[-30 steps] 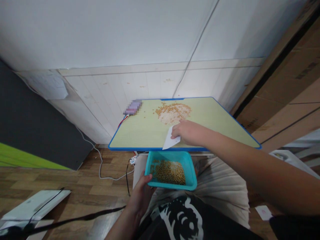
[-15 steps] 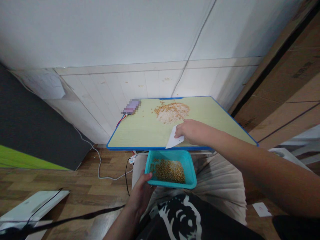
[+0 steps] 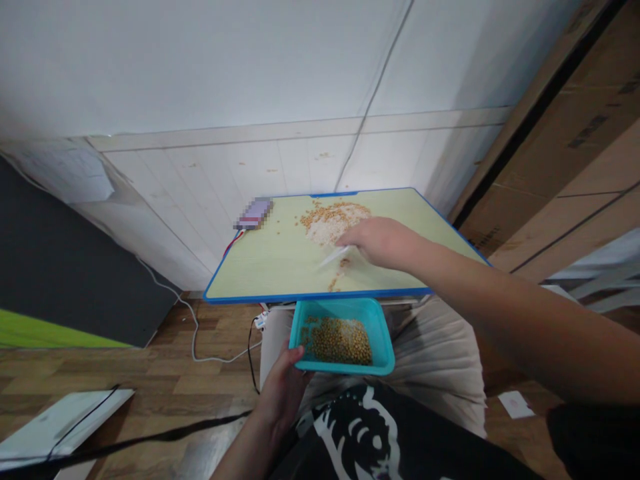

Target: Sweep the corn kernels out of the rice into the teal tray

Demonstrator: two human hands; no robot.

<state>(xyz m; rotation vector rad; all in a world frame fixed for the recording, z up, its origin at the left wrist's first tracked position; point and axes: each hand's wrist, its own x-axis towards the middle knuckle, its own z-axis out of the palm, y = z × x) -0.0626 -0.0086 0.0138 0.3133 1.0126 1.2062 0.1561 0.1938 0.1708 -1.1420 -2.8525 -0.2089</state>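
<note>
My left hand grips the near left corner of a teal tray half full of yellow beans, held just below the front edge of a small blue-rimmed table. My right hand is closed on a white card, blurred by motion, low over the tabletop. A few beans lie in a short trail between the card and the front edge. A pile of beans mixed with pale grains sits at the back of the table, just beyond the hand.
A small purple device with a red cable lies at the table's back left. White and black cables trail over the wooden floor. Cardboard boxes stand to the right, a white wall behind, and a white board on the floor at left.
My right hand has moved with the card from the table's front edge back toward the pile. A few beans now lie near the front edge. The tray has stayed put.
</note>
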